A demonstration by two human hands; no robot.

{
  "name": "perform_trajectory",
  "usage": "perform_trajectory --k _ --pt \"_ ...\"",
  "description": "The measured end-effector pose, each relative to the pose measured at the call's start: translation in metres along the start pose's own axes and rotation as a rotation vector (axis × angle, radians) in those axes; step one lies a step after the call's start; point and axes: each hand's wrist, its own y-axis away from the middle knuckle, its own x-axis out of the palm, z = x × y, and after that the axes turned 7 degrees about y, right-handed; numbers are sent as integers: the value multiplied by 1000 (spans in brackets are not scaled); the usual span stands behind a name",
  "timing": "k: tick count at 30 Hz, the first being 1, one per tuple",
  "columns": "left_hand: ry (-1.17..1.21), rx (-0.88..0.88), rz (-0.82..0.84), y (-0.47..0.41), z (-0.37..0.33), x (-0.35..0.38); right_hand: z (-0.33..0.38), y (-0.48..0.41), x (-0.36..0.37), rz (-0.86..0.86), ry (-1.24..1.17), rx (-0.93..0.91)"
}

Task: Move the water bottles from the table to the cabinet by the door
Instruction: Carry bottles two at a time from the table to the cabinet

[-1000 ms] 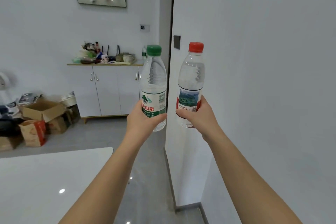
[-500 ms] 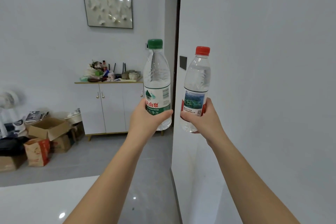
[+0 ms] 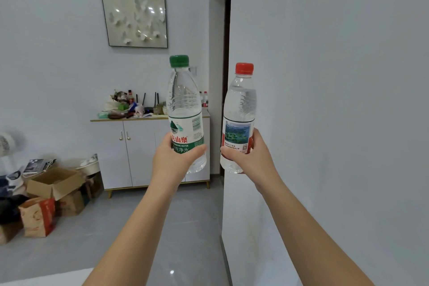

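Holding two bottles up in front of me, arms out. My left hand (image 3: 173, 162) is wrapped around the lower label of the green-capped bottle (image 3: 184, 109), thumb across the front; it sits upright, clear water inside. My right hand (image 3: 251, 160) is closed around the lower part of the red-capped bottle (image 3: 240, 109), fingers around the label, also upright. The two bottles are side by side, apart, not touching. Behind them across the grey floor (image 3: 162, 227) I see the white cabinet (image 3: 137, 151) against the far wall, its top cluttered, with more bottles (image 3: 204, 99) standing at its right end beside the dark doorway (image 3: 227, 76). Cardboard boxes (image 3: 53, 183) on the floor to the left. White table corner (image 3: 46, 278) at bottom left. Framed butterfly picture (image 3: 135, 18) above the cabinet.
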Motion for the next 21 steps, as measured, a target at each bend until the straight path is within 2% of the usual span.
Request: perform_trajectory --k 21 --pt "119 34 -51 -154 70 57 -68 -174 33 10 -177 11"
